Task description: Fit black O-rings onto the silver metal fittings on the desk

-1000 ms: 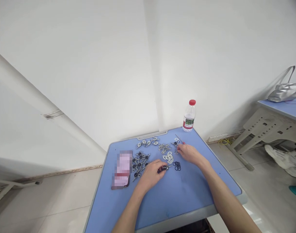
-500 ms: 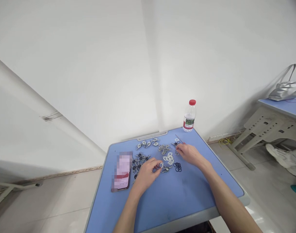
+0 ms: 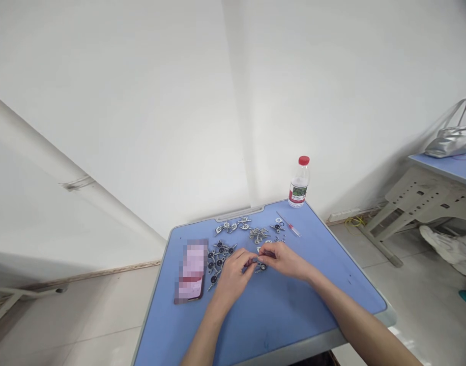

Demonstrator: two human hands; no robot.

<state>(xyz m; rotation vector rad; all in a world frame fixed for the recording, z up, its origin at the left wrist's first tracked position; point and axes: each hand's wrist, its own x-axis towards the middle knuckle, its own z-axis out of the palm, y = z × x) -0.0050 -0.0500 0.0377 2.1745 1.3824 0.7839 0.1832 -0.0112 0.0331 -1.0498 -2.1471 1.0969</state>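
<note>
My left hand is closed in a pinch on a small pale flange plate, mostly covered by the fingers. Against it, the fingertips of my right hand are pinched together; what they hold is too small or hidden to make out. Below the fingertips lies a metal part with a round knob, partly hidden. Left of my left hand is a group of metal parts with black round caps. Flat pale flange plates are mostly hidden behind my right hand.
On the blue table, a phone lies at left. Small metal parts, flat-headed metal pieces, tiny hardware and a red-handled screwdriver are spread toward the back. A red-capped bottle stands at the far right corner.
My right hand has moved from the tiny hardware toward me and left, meeting my left hand. It now covers the black rings and most flat plates. The screwdriver is uncovered.
</note>
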